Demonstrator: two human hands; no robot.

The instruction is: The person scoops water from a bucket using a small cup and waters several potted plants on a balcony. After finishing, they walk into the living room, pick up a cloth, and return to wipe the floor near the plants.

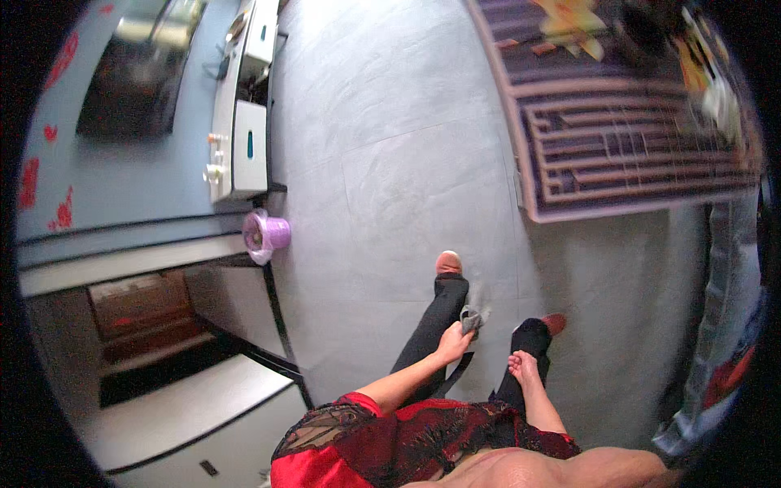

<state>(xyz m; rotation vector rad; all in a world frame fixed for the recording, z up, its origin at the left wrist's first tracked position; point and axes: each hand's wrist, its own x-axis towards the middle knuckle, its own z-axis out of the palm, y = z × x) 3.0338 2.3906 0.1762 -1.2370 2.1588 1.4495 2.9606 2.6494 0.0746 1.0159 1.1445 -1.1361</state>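
Observation:
My left hand (454, 341) is closed on a crumpled grey cloth (473, 318), which hangs beside my dark trouser leg, above the floor. To its right, my right hand (523, 366) hangs in front of the other trouser leg with its fingers curled; nothing shows in it. Below both hands are my feet in reddish shoes (449, 262), set apart on the grey floor (396, 201).
A purple waste bin (276, 233) with a plastic liner stands at the left, by a white drawer cabinet (241, 149). A patterned covered surface (610, 210) bearing several blurred items juts in at the upper right. A white-topped cabinet (201, 415) is lower left.

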